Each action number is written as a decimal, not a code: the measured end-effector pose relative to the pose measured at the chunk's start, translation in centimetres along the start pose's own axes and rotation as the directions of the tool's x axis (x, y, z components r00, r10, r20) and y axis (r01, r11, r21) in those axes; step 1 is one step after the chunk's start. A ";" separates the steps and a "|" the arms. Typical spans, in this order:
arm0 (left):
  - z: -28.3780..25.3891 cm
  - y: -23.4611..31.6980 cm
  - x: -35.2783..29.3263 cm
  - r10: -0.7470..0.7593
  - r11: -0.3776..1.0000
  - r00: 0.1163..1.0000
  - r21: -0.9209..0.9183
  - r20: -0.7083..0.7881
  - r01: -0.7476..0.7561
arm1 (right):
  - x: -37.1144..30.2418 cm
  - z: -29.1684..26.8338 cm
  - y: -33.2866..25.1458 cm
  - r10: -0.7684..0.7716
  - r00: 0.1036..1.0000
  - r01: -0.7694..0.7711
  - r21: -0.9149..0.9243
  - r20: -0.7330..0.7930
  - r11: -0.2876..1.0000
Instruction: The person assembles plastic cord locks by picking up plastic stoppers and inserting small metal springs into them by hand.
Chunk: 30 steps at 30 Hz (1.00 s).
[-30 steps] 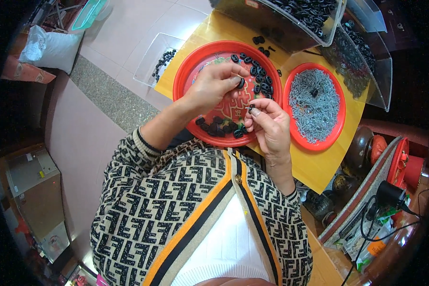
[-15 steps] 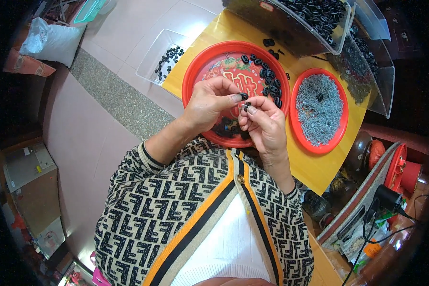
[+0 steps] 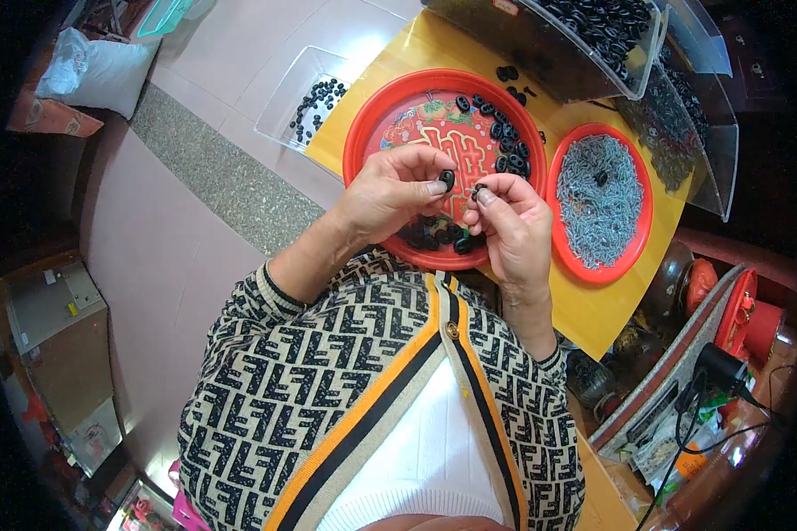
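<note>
left hand (image 3: 390,190) fingers pinch black oval piece (image 3: 447,180) | right hand (image 3: 514,221) fingers pinch small black part (image 3: 478,189) | above large red tray (image 3: 363,133)

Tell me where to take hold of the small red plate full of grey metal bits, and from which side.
Take the small red plate by its raised rim at the near edge, coming from the person's side. That edge lies bare on the yellow table, while clear bins crowd its far side and the large red plate sits close on its left. Keep it level, probably with both hands: the grey metal bits lie loose.
</note>
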<state>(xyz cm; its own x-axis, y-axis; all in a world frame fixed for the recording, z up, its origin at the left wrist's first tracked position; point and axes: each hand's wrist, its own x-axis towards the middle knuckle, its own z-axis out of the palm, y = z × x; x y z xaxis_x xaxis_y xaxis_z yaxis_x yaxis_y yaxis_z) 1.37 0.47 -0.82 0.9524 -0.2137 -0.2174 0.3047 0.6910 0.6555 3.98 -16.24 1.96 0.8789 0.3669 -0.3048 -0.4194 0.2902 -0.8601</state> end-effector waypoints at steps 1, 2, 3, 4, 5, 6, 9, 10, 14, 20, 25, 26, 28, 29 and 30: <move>0.1 0.0 -0.1 -0.001 1.000 1.000 -0.001 0.001 0.001 | 0.0 0.1 0.1 -0.040 0.999 0.038 -0.081 -0.028 0.996; 0.2 0.0 -0.2 0.003 1.000 1.000 0.000 -0.006 -0.003 | -0.1 0.3 0.1 -0.040 0.999 0.038 -0.082 -0.028 0.996; 0.2 0.0 -0.2 0.008 1.000 1.000 0.002 -0.012 -0.008 | -0.2 0.5 0.1 -0.056 0.998 0.050 -0.142 -0.038 0.989; 0.2 0.0 -0.2 0.008 1.000 1.000 0.001 -0.012 -0.008 | -0.3 0.6 0.1 -0.072 0.996 0.061 -0.202 -0.047 0.977; 0.2 0.0 -0.2 0.026 1.000 1.000 0.001 0.012 -0.026 | -0.3 0.7 0.2 -0.072 0.996 0.062 -0.202 -0.046 0.977; 0.1 -0.1 -0.2 0.043 0.999 0.998 0.001 0.036 -0.043 | -0.3 0.9 0.3 -0.096 0.994 0.080 -0.235 -0.058 0.969; 0.5 0.3 -0.4 0.075 0.995 0.996 0.059 0.046 -0.077 | -0.4 1.1 0.2 -0.121 0.990 0.094 -0.283 -0.077 0.954; 0.5 0.3 -0.4 0.075 0.995 0.996 0.058 0.046 -0.078 | -0.4 1.2 0.2 -0.122 0.989 0.091 -0.298 -0.085 0.950; 0.5 0.2 -0.5 0.073 0.991 0.997 0.114 0.038 -0.077 | -0.4 1.2 0.2 -0.120 0.990 0.091 -0.307 -0.077 0.947; 0.5 -0.2 -0.3 0.105 0.974 0.994 0.200 0.011 -0.105 | -0.3 1.2 0.3 -0.127 0.988 0.094 -0.325 -0.083 0.941; 0.8 -0.2 -0.3 0.133 0.961 0.991 0.239 0.035 -0.137 | -0.3 1.3 0.3 -0.113 0.990 0.080 -0.332 -0.084 0.940; 1.0 -0.1 -0.3 0.125 0.962 0.992 0.240 0.033 -0.130 | -0.2 1.3 0.3 -0.113 0.990 0.080 -0.332 -0.083 0.940; 1.1 -0.1 -0.3 0.118 0.963 0.992 0.241 0.031 -0.122 | -0.1 1.3 0.3 -0.092 0.992 0.059 -0.318 -0.089 0.946; 1.0 -0.1 -0.3 0.125 0.958 0.992 0.259 0.026 -0.127 | -0.1 1.3 0.3 -0.092 0.992 0.059 -0.318 -0.090 0.946; 1.0 -0.2 -0.3 0.131 0.952 0.991 0.277 0.022 -0.132 | -0.1 1.3 0.4 -0.095 0.992 0.067 -0.305 -0.080 0.950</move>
<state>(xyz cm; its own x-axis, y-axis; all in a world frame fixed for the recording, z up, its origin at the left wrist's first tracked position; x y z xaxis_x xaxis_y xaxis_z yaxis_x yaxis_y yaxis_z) 1.04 -0.28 -0.17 0.9841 -0.1365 -0.1138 0.1673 0.4948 0.8527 3.42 -15.08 2.20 0.9302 0.2660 -0.2528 -0.2703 0.0305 -0.9623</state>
